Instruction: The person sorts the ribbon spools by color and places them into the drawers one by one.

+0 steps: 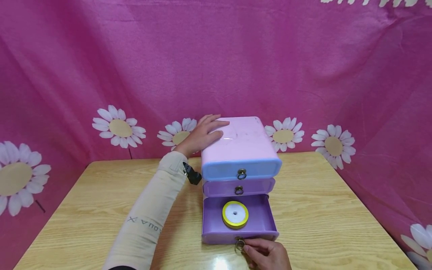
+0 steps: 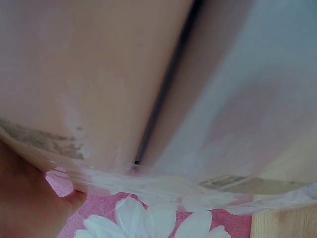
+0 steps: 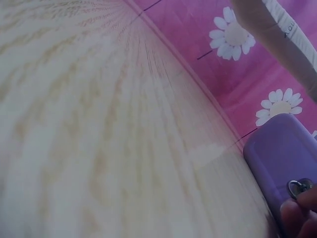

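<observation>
A small drawer cabinet [image 1: 244,144] with a pink top stands on the table, its bottom purple drawer [image 1: 261,215] pulled out. In that drawer lies a roll of yellow ribbon [image 1: 231,216] on a white spool. My left hand [image 1: 204,134] rests on the cabinet's top left edge with fingers spread; part of it [image 2: 29,203] shows in the left wrist view. At the drawer's front, my right hand [image 1: 268,255] pinches the ring pull [image 1: 240,245] between thumb and finger. The right wrist view shows the same ring pull [image 3: 295,188] on the purple front.
Above the pulled-out drawer sit a purple drawer [image 1: 219,188] and a blue drawer [image 1: 219,170], each with a ring pull. The wooden table [image 1: 324,210] extends to both sides. A pink cloth with daisies [image 1: 216,67] hangs behind.
</observation>
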### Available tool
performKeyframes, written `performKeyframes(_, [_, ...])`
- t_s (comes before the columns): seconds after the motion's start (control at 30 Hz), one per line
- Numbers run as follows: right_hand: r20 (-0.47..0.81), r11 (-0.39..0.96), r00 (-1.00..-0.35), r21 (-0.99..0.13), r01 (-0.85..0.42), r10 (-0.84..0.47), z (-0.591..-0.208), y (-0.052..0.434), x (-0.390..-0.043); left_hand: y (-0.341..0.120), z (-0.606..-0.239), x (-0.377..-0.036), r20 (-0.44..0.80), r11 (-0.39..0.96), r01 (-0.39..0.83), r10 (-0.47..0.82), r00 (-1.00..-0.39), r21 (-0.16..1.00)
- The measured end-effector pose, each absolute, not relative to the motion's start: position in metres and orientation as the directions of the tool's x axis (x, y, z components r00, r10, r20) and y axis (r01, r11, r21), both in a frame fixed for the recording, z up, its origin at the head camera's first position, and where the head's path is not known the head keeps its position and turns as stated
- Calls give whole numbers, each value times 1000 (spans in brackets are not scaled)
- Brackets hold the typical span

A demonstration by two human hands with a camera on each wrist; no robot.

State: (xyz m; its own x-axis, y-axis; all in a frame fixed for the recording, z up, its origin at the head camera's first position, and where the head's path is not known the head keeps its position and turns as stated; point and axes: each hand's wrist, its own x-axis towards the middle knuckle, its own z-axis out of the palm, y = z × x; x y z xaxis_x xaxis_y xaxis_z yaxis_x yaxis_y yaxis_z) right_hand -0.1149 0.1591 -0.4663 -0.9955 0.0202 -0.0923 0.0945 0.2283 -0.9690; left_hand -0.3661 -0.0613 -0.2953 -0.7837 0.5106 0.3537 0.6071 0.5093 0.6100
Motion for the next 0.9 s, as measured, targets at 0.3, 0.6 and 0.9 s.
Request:
performKeyframes(0.3, [-81,244,-997,-967,78,-3,-466,157,-117,-63,-293,-365,356,513,611,513,-781,603])
performKeyframes(0.6, [-51,207,-999,-977,51,5,-468,156,-117,-63,-294,-365,362,504,617,515,-777,605])
performKeyframes(0.9, [-63,186,-998,-981,63,4,-468,157,-118,-62,-296,-366,352,506,610,516,-781,610])
